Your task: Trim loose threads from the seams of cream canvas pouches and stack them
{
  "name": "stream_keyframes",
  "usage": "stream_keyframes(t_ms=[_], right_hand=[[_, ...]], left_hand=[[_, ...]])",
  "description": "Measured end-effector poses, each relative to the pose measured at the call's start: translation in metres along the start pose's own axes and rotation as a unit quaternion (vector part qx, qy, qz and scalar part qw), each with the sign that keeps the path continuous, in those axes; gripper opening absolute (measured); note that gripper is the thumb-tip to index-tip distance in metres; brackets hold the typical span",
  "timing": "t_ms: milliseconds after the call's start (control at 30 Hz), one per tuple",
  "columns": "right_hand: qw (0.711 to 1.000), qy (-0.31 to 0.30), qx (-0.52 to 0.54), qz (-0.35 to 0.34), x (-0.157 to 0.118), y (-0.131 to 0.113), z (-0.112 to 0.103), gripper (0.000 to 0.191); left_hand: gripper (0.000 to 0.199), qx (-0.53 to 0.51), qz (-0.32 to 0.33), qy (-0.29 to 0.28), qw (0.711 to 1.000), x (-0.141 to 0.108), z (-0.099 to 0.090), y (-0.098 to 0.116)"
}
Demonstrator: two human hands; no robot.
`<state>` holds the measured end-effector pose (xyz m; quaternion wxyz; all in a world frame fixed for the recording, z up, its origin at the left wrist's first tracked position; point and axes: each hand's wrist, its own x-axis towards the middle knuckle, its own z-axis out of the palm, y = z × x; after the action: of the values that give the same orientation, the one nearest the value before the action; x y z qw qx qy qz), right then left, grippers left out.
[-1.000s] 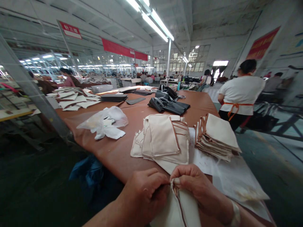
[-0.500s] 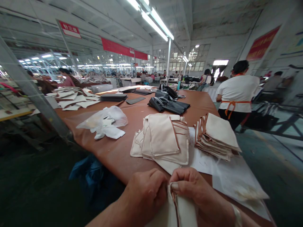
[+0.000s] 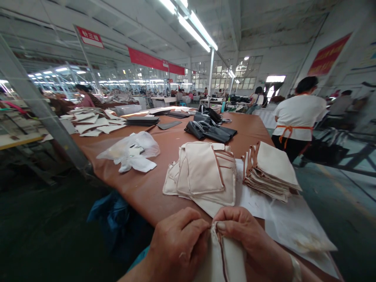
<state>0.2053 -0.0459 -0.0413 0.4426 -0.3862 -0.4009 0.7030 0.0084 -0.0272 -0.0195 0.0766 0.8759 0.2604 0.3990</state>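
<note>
A cream fabric piece (image 3: 233,258) with a brown-edged seam hangs between my hands at the bottom centre. My right hand (image 3: 245,231) pinches its top corner, thumb on the seam. Beside it, my left hand (image 3: 179,243) is closed, fingertips at the same corner on the left side of the piece. Just beyond my hands lies a loose pile of cream pieces (image 3: 202,168) with brown edges. To its right a neater stack of cream pieces (image 3: 276,164) rests on white paper (image 3: 249,197).
The brown-covered table (image 3: 138,188) also bears a clear plastic bag (image 3: 132,150), black bags (image 3: 211,127), dark panels (image 3: 142,120) and white pieces (image 3: 94,120). A metal post (image 3: 53,113) stands left. A person in a white shirt (image 3: 301,113) stands beyond the right edge.
My left hand has shifted slightly right and its fingers now lie closer along the seam's top. The fabric's top corner is slightly higher. The view has shifted a little.
</note>
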Motion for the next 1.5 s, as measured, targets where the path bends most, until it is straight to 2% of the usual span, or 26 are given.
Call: stream_keyframes(t_ms=[233,433,567,667,733,833,900,1033,1200,1333,1500], right_hand=[[0.999,0.009,-0.043,-0.003,-0.001,-0.004,0.003,0.028],[0.998,-0.004,-0.064,0.002,-0.001,0.004,0.000,0.032],[1.000,-0.012,-0.023,0.008,-0.003,0.003,-0.001,0.028],[0.999,-0.006,0.045,0.013,-0.002,0.004,-0.001,0.023],[0.997,-0.002,0.081,0.020,-0.001,0.006,-0.002,0.022],[0.994,-0.002,0.107,0.023,0.001,0.009,-0.004,0.021],[0.994,-0.008,0.105,0.020,0.001,0.009,-0.004,0.021],[0.998,-0.019,0.066,0.012,0.001,0.008,-0.005,0.024],[1.000,-0.016,-0.001,0.006,0.000,0.009,-0.004,0.029],[0.998,-0.025,-0.051,0.001,-0.001,0.009,-0.002,0.033],[0.981,-0.022,-0.186,-0.047,-0.003,0.009,-0.003,0.036]], left_hand=[[0.016,0.044,0.016,-0.012,0.999,-0.001,0.002,0.002],[0.022,0.098,-0.003,-0.045,0.994,-0.002,0.007,0.004],[0.019,0.026,-0.053,-0.062,0.996,0.002,0.004,0.000],[0.017,-0.053,-0.085,-0.051,0.994,0.003,0.000,-0.003],[0.015,-0.085,-0.063,-0.034,0.994,-0.001,-0.002,-0.004],[0.029,-0.106,-0.017,-0.020,0.994,-0.007,0.000,-0.002],[0.030,-0.109,-0.013,-0.014,0.994,-0.009,0.002,0.000],[0.023,-0.102,-0.002,-0.014,0.995,-0.006,0.001,0.000],[0.017,-0.045,0.022,-0.018,0.999,-0.005,0.000,-0.001],[0.019,0.004,-0.012,-0.038,0.999,-0.007,0.004,0.002],[0.017,0.043,-0.048,-0.045,0.997,-0.012,0.011,0.001]])
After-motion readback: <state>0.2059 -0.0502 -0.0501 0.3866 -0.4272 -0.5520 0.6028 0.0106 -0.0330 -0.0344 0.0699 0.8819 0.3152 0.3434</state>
